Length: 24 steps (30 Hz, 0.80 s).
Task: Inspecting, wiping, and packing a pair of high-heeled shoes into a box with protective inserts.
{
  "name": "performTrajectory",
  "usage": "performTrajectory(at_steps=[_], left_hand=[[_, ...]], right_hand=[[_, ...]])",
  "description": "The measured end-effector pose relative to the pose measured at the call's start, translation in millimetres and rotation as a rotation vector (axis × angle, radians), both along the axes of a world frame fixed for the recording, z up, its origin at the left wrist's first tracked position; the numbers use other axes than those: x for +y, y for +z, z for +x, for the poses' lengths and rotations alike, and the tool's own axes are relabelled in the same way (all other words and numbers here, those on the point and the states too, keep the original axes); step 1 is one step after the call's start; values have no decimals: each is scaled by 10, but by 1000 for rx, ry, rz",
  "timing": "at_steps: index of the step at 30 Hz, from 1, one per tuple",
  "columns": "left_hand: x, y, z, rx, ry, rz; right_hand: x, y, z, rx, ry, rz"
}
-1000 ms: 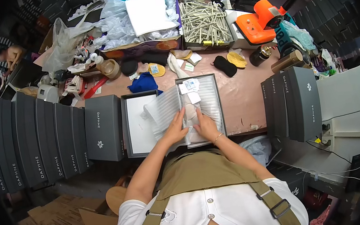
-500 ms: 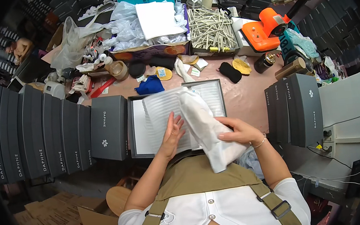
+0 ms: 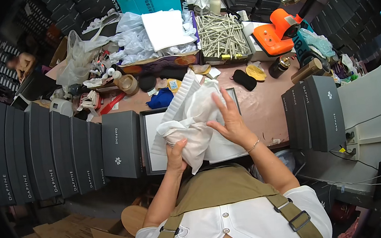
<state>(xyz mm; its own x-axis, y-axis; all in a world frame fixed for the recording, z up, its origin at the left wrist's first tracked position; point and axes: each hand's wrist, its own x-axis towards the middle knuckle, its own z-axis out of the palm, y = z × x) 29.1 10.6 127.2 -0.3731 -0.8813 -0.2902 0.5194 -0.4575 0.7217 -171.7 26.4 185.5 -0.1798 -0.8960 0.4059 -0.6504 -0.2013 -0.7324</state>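
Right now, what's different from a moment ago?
The white wrapped bundle moved left. The left hand took hold of it; the right hand, which had held it, opened. The ribbed foam sheet now reaches farther forward. The blue cloth and orange device stayed put.

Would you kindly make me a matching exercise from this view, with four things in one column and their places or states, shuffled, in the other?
Things
1. Left hand
2. Right hand
3. Blue cloth item
4. Pale rods

Places or states
A. Heaped to the left of the orange device
B. Open and spread, at the right side of the white-wrapped bundle
C. Lying on the pink tabletop
D. Gripping the near left part of the bundle

Pairs: 1-D, 2-B, 3-C, 4-A
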Motion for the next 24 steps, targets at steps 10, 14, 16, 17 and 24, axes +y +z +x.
performTrajectory(at_steps=[10, 14, 16, 17, 24], left_hand=[[-13, -621, 364, 333, 25, 395], [-147, -371, 571, 315, -89, 346], [-210, -169, 619, 251, -164, 333], [-235, -94, 617, 193, -190, 330], [-565, -1146, 1237, 224, 352, 263]], right_hand=[[411, -286, 1020, -12, 686, 295], [26, 260, 214, 349, 221, -61], [-62, 371, 24, 631, 297, 104], [-53, 285, -8, 603, 447, 344], [233, -192, -241, 9, 356, 586]])
